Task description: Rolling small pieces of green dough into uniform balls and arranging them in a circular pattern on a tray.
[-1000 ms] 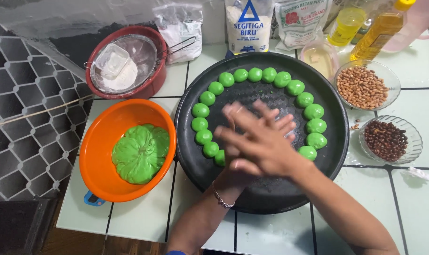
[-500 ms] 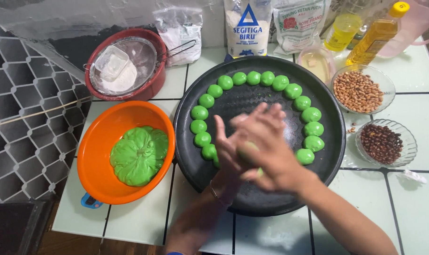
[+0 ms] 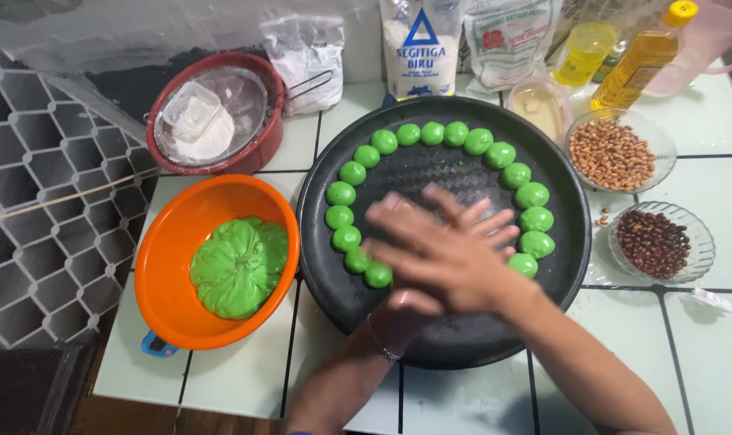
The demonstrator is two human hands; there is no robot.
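My right hand lies flat on top of my left hand, palms pressed together above the round black tray. Whatever sits between the palms is hidden now; half a second ago a bit of green dough showed there. Several small green dough balls form an arc along the tray's inner edge, from lower left over the top to lower right. The nearest ball is just left of my hands. An orange bowl to the left holds a lump of green dough.
A red bowl with a sieve and flour stands at back left. Bags of flour, an oil bottle and a small tub line the back. Glass dishes of peanuts and dark beans sit right. Wire mesh borders the left.
My palms have kept sliding across each other over the tray; the right hand's fingers now point further right. The green bit seen between them earlier is covered.
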